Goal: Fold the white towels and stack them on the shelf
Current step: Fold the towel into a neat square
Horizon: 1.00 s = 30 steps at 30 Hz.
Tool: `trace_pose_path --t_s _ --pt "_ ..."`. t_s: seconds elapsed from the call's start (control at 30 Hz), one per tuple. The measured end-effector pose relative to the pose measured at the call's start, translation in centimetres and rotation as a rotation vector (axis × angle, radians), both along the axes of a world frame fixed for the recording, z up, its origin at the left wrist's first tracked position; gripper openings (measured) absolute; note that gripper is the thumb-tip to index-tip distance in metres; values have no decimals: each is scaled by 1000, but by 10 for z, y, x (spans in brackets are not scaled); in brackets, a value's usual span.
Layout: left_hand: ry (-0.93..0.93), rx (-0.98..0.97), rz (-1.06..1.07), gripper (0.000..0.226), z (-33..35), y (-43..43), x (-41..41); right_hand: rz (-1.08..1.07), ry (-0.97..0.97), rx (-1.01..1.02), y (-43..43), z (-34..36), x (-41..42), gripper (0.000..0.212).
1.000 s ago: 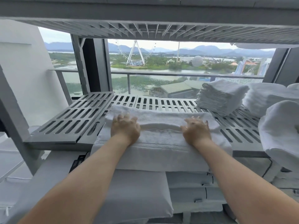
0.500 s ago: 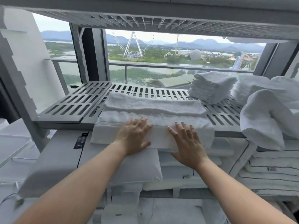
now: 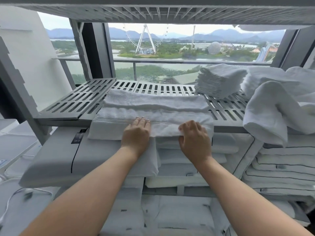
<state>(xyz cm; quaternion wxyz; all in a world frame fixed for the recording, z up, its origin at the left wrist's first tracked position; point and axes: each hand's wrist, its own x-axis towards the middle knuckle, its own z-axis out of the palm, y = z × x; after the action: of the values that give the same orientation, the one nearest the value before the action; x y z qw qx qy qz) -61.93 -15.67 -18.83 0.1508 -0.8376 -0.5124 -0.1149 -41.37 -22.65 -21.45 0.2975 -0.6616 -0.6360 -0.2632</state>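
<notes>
A white towel (image 3: 153, 106) lies folded lengthwise across the front of the grey slatted shelf (image 3: 80, 97), its near edge hanging over the shelf's front. My left hand (image 3: 136, 133) rests flat on that hanging edge, fingers together. My right hand (image 3: 194, 135) curls around the towel's near edge toward its right end, thumb underneath and fingers on top. A neat stack of folded white towels (image 3: 219, 79) stands at the shelf's back right.
Loose white towels (image 3: 272, 106) pile up at the shelf's right end and droop over its edge. Folded linens and pillows (image 3: 281, 167) fill the level below. Another slatted shelf (image 3: 153, 12) runs close overhead. A window with a railing lies behind.
Both hands slid back from the towel's top to its near edge. The right hand went from flat to gripping the edge. The left hand stays flat.
</notes>
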Motion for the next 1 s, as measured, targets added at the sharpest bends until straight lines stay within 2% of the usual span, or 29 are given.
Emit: trace_pose_path --t_s 0.07,0.13,0.23,0.37,0.53,0.73,0.8,0.9,1.0 --pt "-38 46 -1 43 12 0 -8 -28 20 31 -3 9 3 17" --pt "-55 95 45 36 27 1 -18 -79 32 12 -3 21 3 23" --pt "-46 140 121 35 50 9 -30 -147 49 -23 5 45 3 34" --pt "-33 207 166 34 72 35 -34 -217 -28 -53 28 71 8 36" --pt "-126 337 105 32 85 90 -26 -363 -155 -36 74 99 18 34" --pt "-34 417 -37 36 94 185 -4 -494 -190 -191 158 120 39 24" --pt "7 363 -70 31 93 218 5 -527 -180 -236 185 116 47 24" --pt "48 130 -88 29 82 261 17 -522 -129 -323 221 99 64 26" --pt "-51 -124 -113 24 62 290 22 -434 -45 -403 244 74 84 26"
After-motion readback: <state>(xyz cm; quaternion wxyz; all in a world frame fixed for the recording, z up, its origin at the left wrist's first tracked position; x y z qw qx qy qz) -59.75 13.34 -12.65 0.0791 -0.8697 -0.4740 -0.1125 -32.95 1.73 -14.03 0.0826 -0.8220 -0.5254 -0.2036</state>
